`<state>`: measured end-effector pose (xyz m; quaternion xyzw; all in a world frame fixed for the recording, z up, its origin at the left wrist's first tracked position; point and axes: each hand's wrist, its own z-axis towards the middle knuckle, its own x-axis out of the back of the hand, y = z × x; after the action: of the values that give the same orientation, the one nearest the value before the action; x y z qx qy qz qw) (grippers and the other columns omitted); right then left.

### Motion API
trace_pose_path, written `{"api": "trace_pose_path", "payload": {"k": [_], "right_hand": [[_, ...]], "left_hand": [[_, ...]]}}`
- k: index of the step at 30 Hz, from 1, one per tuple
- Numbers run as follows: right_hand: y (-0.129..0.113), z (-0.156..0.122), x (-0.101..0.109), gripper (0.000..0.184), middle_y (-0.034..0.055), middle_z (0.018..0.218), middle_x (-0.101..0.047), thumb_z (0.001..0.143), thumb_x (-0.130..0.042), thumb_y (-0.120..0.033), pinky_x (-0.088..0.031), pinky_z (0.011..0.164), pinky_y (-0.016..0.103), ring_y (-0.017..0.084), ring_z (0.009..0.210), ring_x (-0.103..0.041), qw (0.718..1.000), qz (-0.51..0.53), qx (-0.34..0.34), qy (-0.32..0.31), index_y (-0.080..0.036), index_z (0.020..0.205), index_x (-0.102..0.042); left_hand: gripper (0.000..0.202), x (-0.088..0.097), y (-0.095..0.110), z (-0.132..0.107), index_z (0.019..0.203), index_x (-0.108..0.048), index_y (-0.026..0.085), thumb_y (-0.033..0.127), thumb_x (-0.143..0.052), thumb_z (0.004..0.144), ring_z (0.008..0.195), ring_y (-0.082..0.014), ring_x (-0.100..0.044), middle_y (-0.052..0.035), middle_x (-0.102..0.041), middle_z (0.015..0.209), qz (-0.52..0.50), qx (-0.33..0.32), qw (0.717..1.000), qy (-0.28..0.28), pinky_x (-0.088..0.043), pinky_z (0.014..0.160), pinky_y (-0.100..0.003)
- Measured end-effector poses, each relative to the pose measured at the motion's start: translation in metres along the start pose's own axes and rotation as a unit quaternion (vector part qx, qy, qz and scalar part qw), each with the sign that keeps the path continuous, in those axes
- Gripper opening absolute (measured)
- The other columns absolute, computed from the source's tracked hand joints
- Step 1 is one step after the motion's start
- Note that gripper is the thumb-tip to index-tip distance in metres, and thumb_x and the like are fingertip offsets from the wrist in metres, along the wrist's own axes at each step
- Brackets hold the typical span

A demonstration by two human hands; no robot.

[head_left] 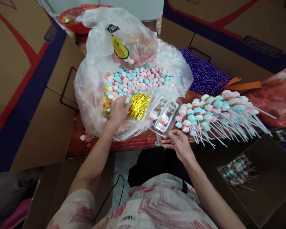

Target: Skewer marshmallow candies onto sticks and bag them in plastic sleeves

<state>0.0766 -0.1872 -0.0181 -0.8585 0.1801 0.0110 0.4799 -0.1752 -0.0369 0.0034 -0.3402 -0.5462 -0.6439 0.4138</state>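
Pastel candies lie loose at the mouth of a plastic bag on the desk, the left hand at their near side with fingers bent beside the gold ties; whether it pinches a candy cannot be told. The right hand, loosely curled, meets the near rim of the label tray by the desk's front edge, its grip unclear. Candy sticks crowd the right, some ends overhanging that edge, a narrow bare strip runs along the front left, and cardboard boxes hem both sides.
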Motion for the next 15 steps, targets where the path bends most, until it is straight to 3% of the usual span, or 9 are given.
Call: {"api": "trace_pose_path", "payload": {"k": [5,9,15], "right_hand": [[0.008,-0.008,0.004,0.042,-0.0009,0.071,-0.071,0.07,-0.083,-0.043,-0.061,0.052,0.024,0.018,0.063,-0.075,0.999,-0.008,0.031,0.004,-0.02,0.091,-0.054],[0.012,-0.001,0.004,0.044,-0.0014,0.069,-0.07,0.07,-0.083,-0.046,-0.061,0.052,0.024,0.017,0.06,-0.074,0.999,-0.015,0.042,-0.012,-0.02,0.09,-0.054],[0.021,-0.008,0.0,0.045,-0.0026,0.069,-0.07,0.071,-0.082,-0.05,-0.061,0.052,0.025,0.016,0.059,-0.073,0.997,0.016,0.074,-0.015,-0.021,0.091,-0.054]], "left_hand": [[0.024,0.012,-0.013,-0.007,0.106,-0.07,0.02,0.026,-0.053,0.089,0.086,-0.0232,-0.065,-0.0066,-0.072,0.088,0.011,0.034,0.999,0.04,-0.048,0.083,-0.033],[0.024,0.025,-0.024,-0.013,0.103,-0.068,0.017,0.022,-0.048,0.09,0.093,-0.0257,-0.066,-0.0115,-0.072,0.096,0.063,0.032,0.994,0.085,-0.049,0.087,-0.036],[0.025,0.005,-0.012,-0.014,0.105,-0.067,0.017,0.022,-0.05,0.088,0.102,-0.0275,-0.067,-0.0126,-0.075,0.104,0.05,0.001,0.998,0.05,-0.05,0.095,-0.04]]}}
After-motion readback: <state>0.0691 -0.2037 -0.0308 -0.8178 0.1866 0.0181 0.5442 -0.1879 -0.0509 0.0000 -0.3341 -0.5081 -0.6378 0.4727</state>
